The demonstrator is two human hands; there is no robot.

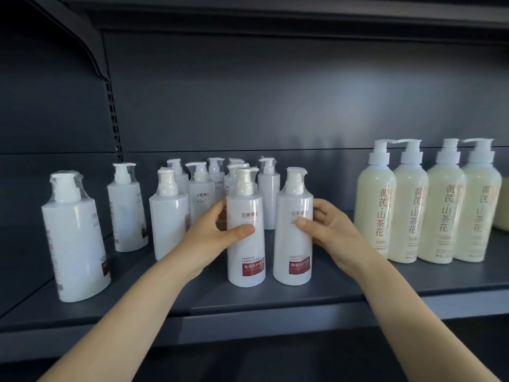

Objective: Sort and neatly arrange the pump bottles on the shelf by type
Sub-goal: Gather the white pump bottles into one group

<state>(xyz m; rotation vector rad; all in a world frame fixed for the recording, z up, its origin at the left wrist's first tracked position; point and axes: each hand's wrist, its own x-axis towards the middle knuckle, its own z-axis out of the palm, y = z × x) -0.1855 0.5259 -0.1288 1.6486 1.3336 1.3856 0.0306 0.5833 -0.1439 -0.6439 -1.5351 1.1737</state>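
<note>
Two white conditioner pump bottles with red labels stand side by side near the front middle of the dark shelf [275, 299]. My left hand [217, 232] grips the left bottle [246, 260], thumb across its front. My right hand [327, 230] grips the right bottle [293, 252] the same way. Both bottles are upright and rest on the shelf. Behind them stands a loose cluster of several more white wrapped bottles [201, 188]. At the right, several cream-yellow pump bottles [410, 213] stand in a row.
Two white bottles stand apart at the left, one near the front [74, 244] and one further back [126, 210]. The shelf's back panel [275, 106] is close behind. Another shelf runs overhead. A pale object [502, 205] shows at the right edge.
</note>
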